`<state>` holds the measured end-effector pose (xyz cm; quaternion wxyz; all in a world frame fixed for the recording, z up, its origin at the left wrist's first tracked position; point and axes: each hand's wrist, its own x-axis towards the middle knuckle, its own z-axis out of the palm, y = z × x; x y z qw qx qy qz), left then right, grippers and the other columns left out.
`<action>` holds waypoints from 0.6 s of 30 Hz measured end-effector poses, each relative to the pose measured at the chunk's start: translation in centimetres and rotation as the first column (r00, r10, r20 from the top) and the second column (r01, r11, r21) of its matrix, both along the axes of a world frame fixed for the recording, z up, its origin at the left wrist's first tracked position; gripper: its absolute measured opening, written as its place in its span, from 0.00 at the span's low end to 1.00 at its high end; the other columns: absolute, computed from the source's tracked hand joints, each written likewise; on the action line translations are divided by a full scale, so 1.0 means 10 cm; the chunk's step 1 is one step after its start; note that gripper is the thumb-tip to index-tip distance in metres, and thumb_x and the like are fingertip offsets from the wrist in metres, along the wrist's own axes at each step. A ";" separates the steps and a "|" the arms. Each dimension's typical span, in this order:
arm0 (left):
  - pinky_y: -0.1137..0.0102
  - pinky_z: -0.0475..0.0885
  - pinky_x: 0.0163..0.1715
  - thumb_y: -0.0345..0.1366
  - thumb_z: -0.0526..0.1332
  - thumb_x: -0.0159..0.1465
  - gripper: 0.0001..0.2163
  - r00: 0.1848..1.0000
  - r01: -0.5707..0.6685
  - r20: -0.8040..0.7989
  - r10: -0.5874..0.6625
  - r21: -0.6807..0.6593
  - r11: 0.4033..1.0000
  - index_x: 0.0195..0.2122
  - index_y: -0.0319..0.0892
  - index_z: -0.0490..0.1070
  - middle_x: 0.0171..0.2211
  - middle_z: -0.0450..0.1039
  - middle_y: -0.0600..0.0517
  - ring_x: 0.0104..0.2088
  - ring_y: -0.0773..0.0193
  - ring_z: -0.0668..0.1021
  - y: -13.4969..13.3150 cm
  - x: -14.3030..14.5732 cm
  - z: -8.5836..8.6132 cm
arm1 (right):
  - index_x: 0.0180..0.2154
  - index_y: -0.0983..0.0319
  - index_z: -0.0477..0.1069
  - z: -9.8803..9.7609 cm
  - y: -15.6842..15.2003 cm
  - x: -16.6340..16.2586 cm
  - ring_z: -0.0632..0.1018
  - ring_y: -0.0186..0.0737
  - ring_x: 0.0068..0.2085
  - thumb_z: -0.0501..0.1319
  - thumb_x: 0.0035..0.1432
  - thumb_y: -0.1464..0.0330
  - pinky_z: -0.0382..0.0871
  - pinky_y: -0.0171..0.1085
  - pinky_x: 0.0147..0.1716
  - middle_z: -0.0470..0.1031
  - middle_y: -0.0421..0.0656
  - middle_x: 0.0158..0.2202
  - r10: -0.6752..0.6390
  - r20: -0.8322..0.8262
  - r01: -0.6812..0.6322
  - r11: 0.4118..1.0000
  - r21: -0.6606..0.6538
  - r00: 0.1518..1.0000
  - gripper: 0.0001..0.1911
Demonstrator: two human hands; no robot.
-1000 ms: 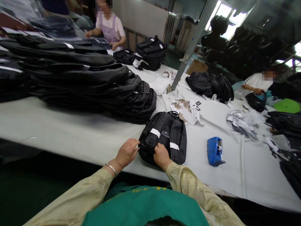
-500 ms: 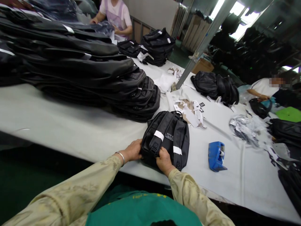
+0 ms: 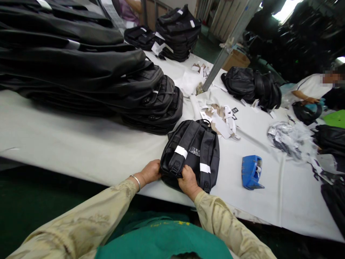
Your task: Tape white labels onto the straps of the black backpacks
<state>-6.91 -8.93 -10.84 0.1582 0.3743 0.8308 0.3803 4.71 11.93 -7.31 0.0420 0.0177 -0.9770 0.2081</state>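
A black backpack (image 3: 194, 151) lies on the white-covered table with its shoulder straps facing up. White bands wrap both straps, and a small clear plastic piece shows between them. My left hand (image 3: 151, 172), with a silver bangle at the wrist, grips the near left corner of the backpack; its fingertips are hidden behind the edge. My right hand (image 3: 188, 181) is closed on the bottom edge, beside the left strap's buckle, thumb on top. A tall stack of black backpacks (image 3: 151, 90) stands just beyond, to the left.
A blue tape dispenser (image 3: 252, 172) sits to the right on the table (image 3: 231, 194). Paper scraps and tags (image 3: 222, 122) lie behind the backpack, near a metal post (image 3: 221, 61). Clear plastic bags (image 3: 291, 140) are farther right. A person in white (image 3: 309, 88) handles a black bag there.
The view has shifted slightly, so the stack sits further left and higher. Both hands keep their hold on the backpack, which has barely moved.
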 end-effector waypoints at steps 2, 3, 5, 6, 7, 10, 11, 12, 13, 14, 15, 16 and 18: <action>0.64 0.73 0.39 0.28 0.60 0.52 0.08 1.000 -0.017 0.005 0.017 -0.010 1.000 0.31 0.41 0.77 0.32 0.78 0.44 0.36 0.52 0.79 0.00 0.02 0.01 | 0.38 0.66 0.72 0.11 -0.05 -0.01 0.69 0.46 0.40 0.62 0.51 0.73 0.68 0.42 0.42 0.69 0.49 0.37 0.006 0.052 -0.010 0.997 0.079 0.999 0.10; 0.64 0.73 0.39 0.27 0.60 0.52 0.08 1.000 -0.024 0.008 0.024 -0.010 1.000 0.30 0.41 0.77 0.32 0.78 0.44 0.36 0.53 0.79 0.00 0.04 0.02 | 0.39 0.66 0.72 0.17 -0.10 -0.03 0.68 0.47 0.41 0.64 0.51 0.70 0.68 0.43 0.42 0.69 0.50 0.38 0.002 0.074 -0.011 0.992 0.122 0.997 0.11; 0.65 0.73 0.38 0.26 0.59 0.52 0.09 0.999 -0.038 0.013 0.038 -0.005 0.999 0.30 0.41 0.76 0.32 0.78 0.45 0.35 0.54 0.79 0.01 0.06 0.04 | 0.41 0.65 0.71 0.29 -0.20 -0.08 0.68 0.49 0.41 0.68 0.51 0.62 0.67 0.46 0.42 0.69 0.51 0.40 -0.008 0.102 -0.012 0.979 0.202 0.995 0.18; 0.66 0.73 0.37 0.25 0.58 0.51 0.09 0.999 -0.046 0.016 0.046 0.000 0.999 0.31 0.41 0.76 0.32 0.78 0.46 0.34 0.55 0.79 0.00 0.08 0.06 | 0.41 0.65 0.71 0.34 -0.26 -0.12 0.68 0.50 0.42 0.69 0.50 0.59 0.68 0.47 0.41 0.69 0.52 0.41 -0.008 0.111 -0.018 0.973 0.232 0.994 0.21; 0.67 0.73 0.38 0.24 0.58 0.51 0.10 0.998 -0.057 0.017 0.057 0.006 0.998 0.32 0.42 0.75 0.32 0.78 0.47 0.34 0.56 0.79 0.00 0.09 0.08 | 0.42 0.66 0.71 0.38 -0.31 -0.17 0.68 0.51 0.41 0.69 0.50 0.58 0.68 0.47 0.40 0.69 0.53 0.41 0.000 0.120 -0.031 0.967 0.254 0.993 0.23; 0.67 0.72 0.37 0.23 0.57 0.50 0.10 0.991 -0.136 0.004 0.136 0.011 0.991 0.30 0.42 0.73 0.31 0.75 0.48 0.33 0.58 0.77 -0.04 0.12 0.13 | 0.43 0.67 0.70 0.46 -0.36 -0.29 0.68 0.50 0.40 0.67 0.51 0.66 0.69 0.45 0.38 0.70 0.53 0.40 0.078 0.129 -0.113 0.952 0.286 0.989 0.18; 0.67 0.71 0.37 0.24 0.57 0.51 0.08 0.983 -0.185 -0.007 0.185 0.009 0.983 0.29 0.42 0.71 0.30 0.74 0.48 0.33 0.58 0.76 -0.06 0.14 0.14 | 0.42 0.67 0.70 0.47 -0.34 -0.31 0.68 0.49 0.39 0.66 0.51 0.69 0.69 0.44 0.38 0.70 0.53 0.40 0.106 0.114 -0.135 0.948 0.288 0.988 0.15; 0.66 0.70 0.36 0.25 0.56 0.54 0.06 0.971 -0.239 -0.021 0.239 0.007 0.971 0.27 0.42 0.69 0.28 0.72 0.48 0.32 0.58 0.75 -0.08 0.17 0.15 | 0.42 0.66 0.70 0.47 -0.31 -0.32 0.68 0.48 0.39 0.64 0.51 0.72 0.69 0.44 0.39 0.70 0.52 0.40 0.128 0.088 -0.149 0.946 0.288 0.988 0.14; 0.65 0.69 0.36 0.27 0.55 0.56 0.05 0.952 -0.303 -0.029 0.304 0.009 0.953 0.26 0.43 0.67 0.27 0.70 0.48 0.31 0.58 0.74 -0.09 0.19 0.14 | 0.41 0.66 0.70 0.47 -0.27 -0.32 0.68 0.48 0.39 0.62 0.51 0.73 0.69 0.44 0.39 0.70 0.52 0.40 0.144 0.054 -0.154 0.946 0.286 0.988 0.13; 0.65 0.68 0.35 0.28 0.54 0.58 0.06 0.929 -0.370 -0.027 0.370 0.016 0.929 0.25 0.43 0.66 0.27 0.68 0.49 0.30 0.59 0.73 -0.10 0.23 0.13 | 0.41 0.66 0.69 0.44 -0.23 -0.30 0.68 0.48 0.40 0.61 0.51 0.74 0.70 0.44 0.40 0.70 0.52 0.40 0.153 0.018 -0.152 0.947 0.281 0.988 0.13; 0.66 0.68 0.35 0.29 0.54 0.59 0.06 0.903 -0.429 -0.016 0.429 0.025 0.903 0.25 0.44 0.65 0.26 0.67 0.50 0.30 0.59 0.72 -0.10 0.26 0.11 | 0.41 0.66 0.69 0.41 -0.19 -0.28 0.68 0.49 0.40 0.60 0.50 0.75 0.70 0.45 0.40 0.70 0.52 0.39 0.158 -0.014 -0.148 0.950 0.275 0.987 0.13; 0.66 0.67 0.34 0.30 0.54 0.59 0.07 0.878 -0.478 0.003 0.478 0.033 0.878 0.24 0.44 0.64 0.25 0.67 0.51 0.29 0.60 0.72 -0.09 0.30 0.07 | 0.41 0.66 0.68 0.36 -0.17 -0.26 0.69 0.49 0.40 0.60 0.49 0.75 0.70 0.45 0.40 0.70 0.52 0.39 0.158 -0.041 -0.141 0.953 0.269 0.987 0.14; 0.67 0.66 0.32 0.31 0.55 0.58 0.07 0.834 -0.551 0.050 0.549 0.038 0.833 0.23 0.45 0.62 0.23 0.65 0.53 0.27 0.61 0.70 -0.05 0.37 -0.01 | 0.41 0.66 0.68 0.23 -0.14 -0.21 0.69 0.49 0.39 0.60 0.45 0.75 0.71 0.45 0.40 0.70 0.52 0.37 0.154 -0.083 -0.128 0.957 0.261 0.985 0.17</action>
